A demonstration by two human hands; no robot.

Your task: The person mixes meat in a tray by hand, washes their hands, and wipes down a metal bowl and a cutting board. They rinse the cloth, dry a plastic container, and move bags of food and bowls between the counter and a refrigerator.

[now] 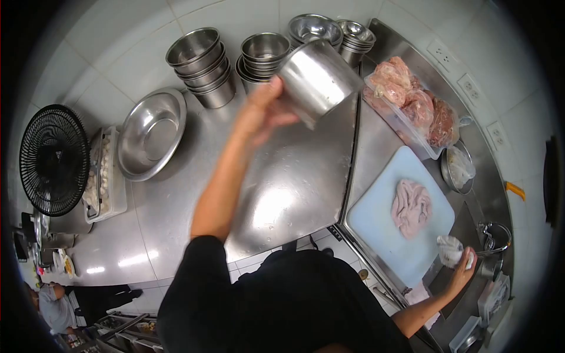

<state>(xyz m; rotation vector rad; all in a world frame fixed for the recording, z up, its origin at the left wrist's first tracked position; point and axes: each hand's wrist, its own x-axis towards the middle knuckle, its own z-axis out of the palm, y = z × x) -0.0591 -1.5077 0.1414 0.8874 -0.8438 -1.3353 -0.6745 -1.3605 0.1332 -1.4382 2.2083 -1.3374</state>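
My left hand (266, 112) is closed on a cylindrical stainless steel pot (321, 79), which is tilted above the steel counter (282, 159). The hand is slightly blurred. Behind the pot, close by, are stacked steel pots (265, 50) and steel bowls (315, 27). Out to the right, my right hand (465, 265) grips a crumpled clear plastic bag (450, 250) with something whitish in it, close to the faucet (493, 238) and over the sink edge. A pale blue cutting board (376, 220) with a crumpled pinkish cloth (412, 209) lies left of this hand.
Bagged raw meat (412, 97) fills a clear tub at the back right. A taller pot stack (203, 67), a wide steel basin (152, 134) and a black basket (55, 159) stand along the wall. Another person (56, 309) is at the lower left.
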